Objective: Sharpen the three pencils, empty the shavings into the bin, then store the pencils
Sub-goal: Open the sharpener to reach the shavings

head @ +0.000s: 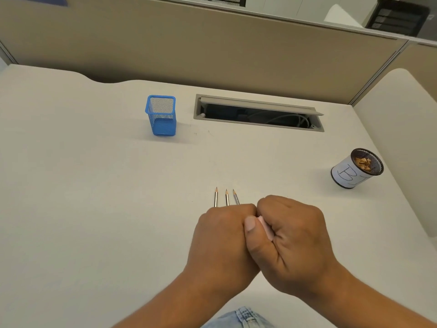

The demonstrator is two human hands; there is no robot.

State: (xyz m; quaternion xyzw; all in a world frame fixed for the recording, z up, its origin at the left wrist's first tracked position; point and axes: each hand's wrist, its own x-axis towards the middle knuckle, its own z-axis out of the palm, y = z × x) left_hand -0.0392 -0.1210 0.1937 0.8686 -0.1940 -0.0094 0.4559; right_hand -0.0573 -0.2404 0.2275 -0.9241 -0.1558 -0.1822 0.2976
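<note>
Three sharpened pencils lie side by side on the white desk, tips pointing away from me; their lower ends are hidden behind my hands. My left hand and my right hand are pressed together just in front of them, both closed around a small pink sharpener, of which only an edge shows. A round mesh bin wrapped in white paper stands at the right and holds brown shavings. A blue mesh pencil holder stands far left of centre, with nothing visible inside.
An open cable slot with wires is set into the desk behind the pencils. A beige partition wall closes the back, and a low panel bounds the right side.
</note>
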